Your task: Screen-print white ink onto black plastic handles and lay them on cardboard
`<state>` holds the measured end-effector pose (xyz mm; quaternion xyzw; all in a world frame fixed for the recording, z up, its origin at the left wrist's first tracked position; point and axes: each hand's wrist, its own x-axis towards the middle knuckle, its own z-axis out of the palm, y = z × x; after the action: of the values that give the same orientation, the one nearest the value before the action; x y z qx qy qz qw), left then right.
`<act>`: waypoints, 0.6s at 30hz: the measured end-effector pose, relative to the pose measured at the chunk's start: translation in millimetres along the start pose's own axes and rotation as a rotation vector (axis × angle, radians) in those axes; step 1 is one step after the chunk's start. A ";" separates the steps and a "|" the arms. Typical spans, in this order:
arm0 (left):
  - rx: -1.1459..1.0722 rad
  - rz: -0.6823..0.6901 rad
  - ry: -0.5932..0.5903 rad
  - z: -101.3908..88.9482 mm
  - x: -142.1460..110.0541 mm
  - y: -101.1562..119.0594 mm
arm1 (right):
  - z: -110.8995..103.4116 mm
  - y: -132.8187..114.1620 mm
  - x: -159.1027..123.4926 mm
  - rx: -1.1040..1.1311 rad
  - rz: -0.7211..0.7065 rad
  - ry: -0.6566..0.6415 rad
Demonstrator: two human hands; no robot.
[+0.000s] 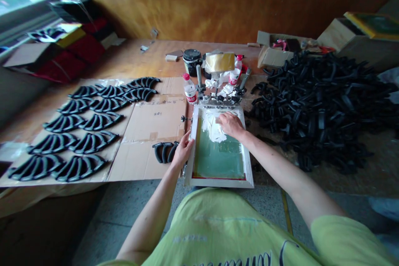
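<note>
A screen printing frame with a pale rim and green mesh lies in front of me, hinged to a metal clamp at its far end. Thick white ink is smeared over the mesh's far part. My right hand is closed above the ink on a small scraper, mostly hidden by the fingers. At the frame's left edge, my left hand grips the rim. Just left of that hand, a few joined black curved plastic pieces lie on cardboard.
Rows of black curved pieces cover the cardboard at left. A large heap of black parts rises at right. Behind the clamp stand a red-capped bottle, a black tub and a white cup. An open carton sits farther back.
</note>
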<state>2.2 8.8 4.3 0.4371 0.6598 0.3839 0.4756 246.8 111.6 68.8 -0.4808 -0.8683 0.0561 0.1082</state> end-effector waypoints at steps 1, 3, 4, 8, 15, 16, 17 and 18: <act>0.001 -0.003 0.003 0.1 0.3 -1.3 | 0.1 -4.1 -11.6 0.004 -0.068 -0.017; -0.007 -0.010 0.009 0.7 0.5 -2.5 | -3.8 -10.4 -30.3 0.032 -0.209 -0.055; -0.017 -0.012 0.013 1.1 0.2 -2.3 | -7.3 -12.3 -35.5 0.051 -0.263 -0.073; -0.071 -0.010 0.029 2.3 -2.4 2.9 | -19.2 -14.8 -28.9 0.097 -0.243 -0.084; -0.142 -0.052 0.032 2.6 -7.9 12.5 | -6.8 -27.2 -37.3 0.029 -0.207 -0.019; -0.140 -0.058 0.025 2.2 -8.5 14.4 | -6.9 -26.6 -37.1 0.062 -0.204 -0.008; -0.144 -0.066 0.016 1.4 -9.1 16.9 | -8.2 -24.6 -33.2 0.098 -0.177 0.015; -0.152 -0.076 0.005 0.2 -9.9 20.3 | -10.6 -21.3 -25.7 0.131 -0.132 0.047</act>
<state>8.3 6.0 25.9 0.3734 0.6459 0.4158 0.5200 245.1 78.5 80.0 -0.4154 -0.8899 0.0943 0.1634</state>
